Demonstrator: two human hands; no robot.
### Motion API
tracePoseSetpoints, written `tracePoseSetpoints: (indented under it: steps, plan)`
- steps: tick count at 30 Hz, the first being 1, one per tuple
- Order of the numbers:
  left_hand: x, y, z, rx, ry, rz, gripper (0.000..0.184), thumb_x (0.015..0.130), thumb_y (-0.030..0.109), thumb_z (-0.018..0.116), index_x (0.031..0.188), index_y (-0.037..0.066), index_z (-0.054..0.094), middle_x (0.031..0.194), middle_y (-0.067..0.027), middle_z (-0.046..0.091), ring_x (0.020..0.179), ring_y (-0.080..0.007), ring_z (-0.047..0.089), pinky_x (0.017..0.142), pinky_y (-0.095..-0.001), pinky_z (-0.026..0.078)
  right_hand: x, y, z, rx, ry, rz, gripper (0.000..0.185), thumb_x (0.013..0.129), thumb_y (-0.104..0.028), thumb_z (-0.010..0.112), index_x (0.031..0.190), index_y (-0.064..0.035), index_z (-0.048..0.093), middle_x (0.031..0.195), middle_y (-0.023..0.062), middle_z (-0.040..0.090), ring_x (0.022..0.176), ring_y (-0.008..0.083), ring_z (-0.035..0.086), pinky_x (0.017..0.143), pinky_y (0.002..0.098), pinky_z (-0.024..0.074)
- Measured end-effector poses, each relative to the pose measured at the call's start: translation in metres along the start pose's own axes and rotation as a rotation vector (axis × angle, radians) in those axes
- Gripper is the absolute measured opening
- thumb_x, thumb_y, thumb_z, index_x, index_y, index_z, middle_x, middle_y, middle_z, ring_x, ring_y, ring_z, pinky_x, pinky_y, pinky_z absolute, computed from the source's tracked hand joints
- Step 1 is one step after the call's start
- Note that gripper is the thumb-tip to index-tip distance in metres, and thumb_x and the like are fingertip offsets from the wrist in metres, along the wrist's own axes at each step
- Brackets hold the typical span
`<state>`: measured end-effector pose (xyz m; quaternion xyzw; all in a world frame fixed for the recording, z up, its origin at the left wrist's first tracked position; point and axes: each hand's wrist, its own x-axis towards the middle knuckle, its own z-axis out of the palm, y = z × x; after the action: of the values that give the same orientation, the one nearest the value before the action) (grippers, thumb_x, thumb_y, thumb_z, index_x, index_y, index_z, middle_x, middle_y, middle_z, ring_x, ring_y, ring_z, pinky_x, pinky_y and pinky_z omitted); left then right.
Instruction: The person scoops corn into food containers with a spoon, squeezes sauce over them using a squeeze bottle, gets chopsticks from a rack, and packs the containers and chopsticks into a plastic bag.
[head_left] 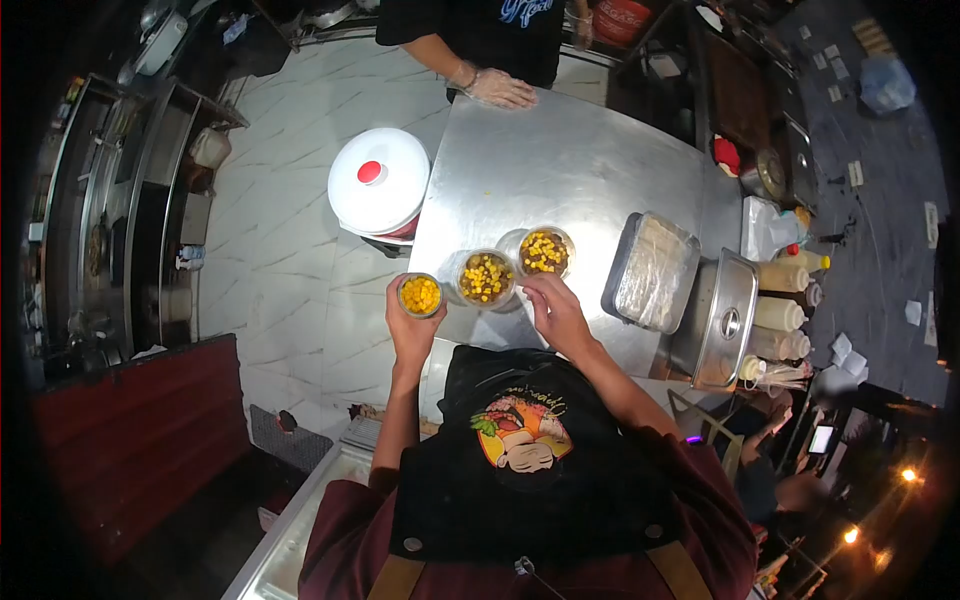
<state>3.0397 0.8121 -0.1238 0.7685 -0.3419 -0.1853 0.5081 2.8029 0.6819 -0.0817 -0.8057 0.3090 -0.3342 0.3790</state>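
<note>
My left hand (412, 325) is wrapped round a small clear cup of yellow corn (420, 295) at the left edge of the steel table (520, 140). Right of it stands a round clear container (486, 279) with corn over a dark filling. A second such container (545, 252) stands beyond it, to the right. My right hand (550, 305) is beside the right side of the first container, fingers drawn together near its rim; what they hold, if anything, is too small to tell.
A co-worker's gloved hand (503, 88) rests on the table's far edge. A white-lidded cooler (380, 182) stands left of the table. To the right are a plastic-wrapped tray (655, 272), a steel lid (728, 322) and sauce bottles (780, 313).
</note>
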Motion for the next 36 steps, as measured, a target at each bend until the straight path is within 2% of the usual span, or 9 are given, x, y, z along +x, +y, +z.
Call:
tracePoseSetpoints:
  steps: [3, 9, 15, 18, 19, 23, 27, 30, 36]
  plan:
    - [-0.002, 0.005, -0.002, -0.03, -0.013, -0.008, 0.072, 0.07, 0.002, 0.092, 0.132, 0.002, 0.056, 0.117, -0.0142, 0.068, 0.107, -0.0251, 0.068, 0.097, -0.0376, 0.055, 0.003, 0.0, -0.005, -0.039, -0.081, -0.101, 0.026, 0.094, 0.009, 0.068, 0.119, 0.0006, 0.068, 0.108, 0.0169, 0.069, 0.098, 0.0353, 0.069, 0.085, 0.0391, 0.0569]
    - [0.003, 0.034, -0.009, -0.056, -0.033, -0.011, 0.071, 0.07, 0.001, 0.091, 0.132, 0.002, 0.056, 0.117, -0.0128, 0.068, 0.107, -0.0231, 0.068, 0.098, -0.0365, 0.055, 0.005, -0.034, -0.026, -0.069, -0.102, -0.06, 0.029, 0.092, 0.007, 0.069, 0.12, 0.0007, 0.068, 0.112, 0.0165, 0.07, 0.102, 0.0353, 0.069, 0.091, 0.041, 0.0568]
    - [0.006, 0.08, -0.014, -0.133, -0.226, -0.006, 0.073, 0.07, 0.0, 0.092, 0.133, 0.003, 0.056, 0.123, -0.0101, 0.066, 0.113, -0.0194, 0.066, 0.1, -0.0349, 0.053, -0.005, -0.121, -0.077, 0.022, 0.212, 0.165, 0.019, 0.098, 0.007, 0.065, 0.115, 0.0009, 0.069, 0.104, 0.0169, 0.073, 0.093, 0.0304, 0.072, 0.085, 0.0378, 0.0581]
    - [-0.002, 0.092, 0.002, -0.172, -0.359, 0.041, 0.07, 0.069, 0.0, 0.092, 0.13, 0.004, 0.058, 0.124, -0.0093, 0.066, 0.114, -0.0191, 0.066, 0.102, -0.0342, 0.053, -0.014, -0.147, -0.087, 0.159, 0.274, 0.092, 0.018, 0.097, 0.009, 0.063, 0.112, 0.0016, 0.069, 0.103, 0.0165, 0.074, 0.092, 0.0274, 0.072, 0.085, 0.0369, 0.058]
    - [-0.004, 0.091, 0.009, -0.176, -0.411, 0.068, 0.071, 0.068, 0.001, 0.092, 0.13, 0.004, 0.058, 0.125, -0.0096, 0.066, 0.115, -0.02, 0.066, 0.102, -0.0343, 0.053, -0.012, -0.151, -0.089, 0.114, 0.203, 0.054, 0.016, 0.097, 0.006, 0.067, 0.113, 0.0021, 0.07, 0.106, 0.0154, 0.073, 0.094, 0.0271, 0.071, 0.085, 0.037, 0.0576]
    - [-0.016, 0.098, 0.034, -0.173, -0.655, 0.119, 0.072, 0.066, 0.002, 0.093, 0.13, 0.006, 0.06, 0.127, -0.0112, 0.066, 0.117, -0.0247, 0.067, 0.102, -0.0359, 0.053, -0.015, -0.142, -0.082, -0.037, -0.066, 0.165, 0.024, 0.095, 0.002, 0.073, 0.119, -0.0012, 0.073, 0.113, 0.0132, 0.068, 0.101, 0.0281, 0.069, 0.085, 0.0367, 0.0563]
    - [-0.027, 0.107, 0.06, -0.159, -0.778, 0.198, 0.069, 0.068, 0.005, 0.092, 0.13, 0.01, 0.061, 0.124, -0.0123, 0.067, 0.119, -0.0298, 0.067, 0.102, -0.0385, 0.052, -0.045, -0.126, -0.092, 0.034, 0.03, 0.296, 0.023, 0.095, 0.003, 0.072, 0.117, -0.0025, 0.074, 0.112, 0.0133, 0.067, 0.1, 0.0284, 0.068, 0.088, 0.0367, 0.0557]
    - [-0.03, 0.123, 0.082, -0.111, -0.819, 0.279, 0.068, 0.069, 0.006, 0.092, 0.129, 0.008, 0.061, 0.124, -0.0119, 0.067, 0.117, -0.0288, 0.067, 0.101, -0.0383, 0.052, -0.056, -0.113, -0.112, 0.018, 0.12, 0.357, 0.021, 0.096, 0.003, 0.07, 0.116, -0.0021, 0.074, 0.113, 0.0136, 0.067, 0.1, 0.0296, 0.068, 0.089, 0.0372, 0.0554]
    - [-0.031, 0.155, 0.157, -0.215, -0.87, 0.189, 0.068, 0.069, 0.007, 0.093, 0.128, 0.005, 0.06, 0.124, -0.0121, 0.067, 0.114, -0.0275, 0.068, 0.1, -0.0386, 0.053, -0.064, -0.066, -0.165, 0.042, 0.255, 0.304, 0.028, 0.098, 0.001, 0.069, 0.126, -0.0016, 0.068, 0.115, 0.0162, 0.066, 0.103, 0.0326, 0.067, 0.09, 0.0395, 0.0553]
